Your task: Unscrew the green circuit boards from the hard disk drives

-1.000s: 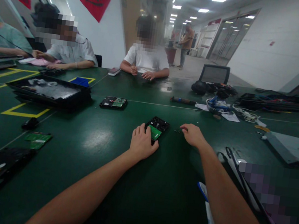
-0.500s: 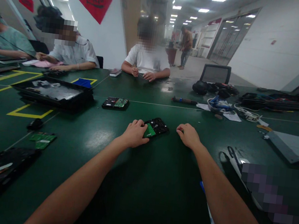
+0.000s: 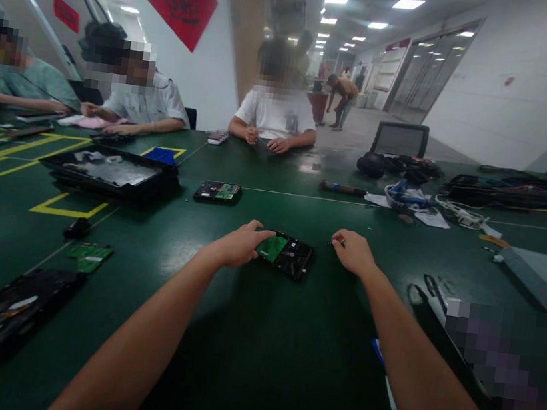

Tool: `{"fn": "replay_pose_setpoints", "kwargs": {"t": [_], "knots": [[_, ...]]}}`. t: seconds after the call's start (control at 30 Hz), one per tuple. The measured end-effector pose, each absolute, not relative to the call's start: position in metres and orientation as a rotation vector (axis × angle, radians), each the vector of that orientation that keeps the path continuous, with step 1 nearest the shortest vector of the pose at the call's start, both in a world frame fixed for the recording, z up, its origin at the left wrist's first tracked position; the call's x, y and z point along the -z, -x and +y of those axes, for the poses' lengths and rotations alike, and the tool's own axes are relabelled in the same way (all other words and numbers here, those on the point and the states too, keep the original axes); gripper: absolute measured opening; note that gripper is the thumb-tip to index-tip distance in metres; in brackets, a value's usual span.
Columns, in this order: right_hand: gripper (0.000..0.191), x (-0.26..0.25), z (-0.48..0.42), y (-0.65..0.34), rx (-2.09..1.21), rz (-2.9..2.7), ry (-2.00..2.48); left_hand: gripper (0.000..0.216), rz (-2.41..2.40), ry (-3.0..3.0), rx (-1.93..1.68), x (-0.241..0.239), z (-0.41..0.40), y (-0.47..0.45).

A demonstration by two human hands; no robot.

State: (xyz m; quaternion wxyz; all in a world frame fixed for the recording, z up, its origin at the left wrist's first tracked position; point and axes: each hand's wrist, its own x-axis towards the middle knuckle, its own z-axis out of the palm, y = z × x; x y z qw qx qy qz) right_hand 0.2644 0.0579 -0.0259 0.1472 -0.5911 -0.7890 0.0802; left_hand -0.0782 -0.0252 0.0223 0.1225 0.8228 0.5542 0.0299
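A black hard drive (image 3: 289, 255) with a green circuit board on top lies on the green table (image 3: 252, 364) in front of me. My left hand (image 3: 238, 246) rests on the drive's left end, fingers pressed on the green board. To the right of the drive, my right hand (image 3: 355, 251) sits on the table with the fingers pinched on a small item I cannot make out. Tiny screws lie near that hand.
A second hard drive (image 3: 217, 191) lies farther back, beside a black tray (image 3: 111, 173). Loose green boards (image 3: 89, 256) and a dark part (image 3: 1, 320) sit at left. Tools, cables and a screwdriver (image 3: 342, 188) lie at right. Several people sit across the table.
The hard drive has been turned on the table under my left hand, its long side now pointing right. My right hand stayed by the screws and closed into a pinch.
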Motion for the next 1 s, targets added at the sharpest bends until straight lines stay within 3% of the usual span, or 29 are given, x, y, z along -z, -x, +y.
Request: {"fn": "replay_pose_setpoints", "kwargs": {"t": [0.13,0.2,0.4,0.53,0.6,0.9,1.0], "knots": [[0.026,0.027,0.064,-0.273,-0.233,-2.249,1.756,0.040,1.622,-2.400,-0.034,-0.029,-0.029,0.068],[0.025,0.025,0.066,-0.276,-0.263,-2.297,1.725,0.034,1.661,-2.425,-0.044,-0.031,-0.033,0.057],[0.021,0.020,0.061,-0.273,-0.348,-2.354,1.644,0.057,2.012,-2.363,-0.183,-0.024,-0.052,0.003],[0.028,0.023,0.056,-0.264,-0.288,-2.321,1.686,0.103,2.087,-2.307,-0.419,-0.002,-0.068,-0.030],[0.027,0.026,0.055,-0.262,-0.251,-2.297,1.696,0.116,2.059,-2.341,-0.426,0.008,-0.073,-0.037],[0.027,0.016,0.063,-0.283,-0.286,-2.191,1.830,0.084,1.883,-2.436,-0.284,0.004,-0.067,-0.024],[0.022,0.010,0.063,-0.288,-0.372,-2.276,1.781,0.082,1.679,-2.504,-0.157,-0.002,-0.062,-0.005]]}}
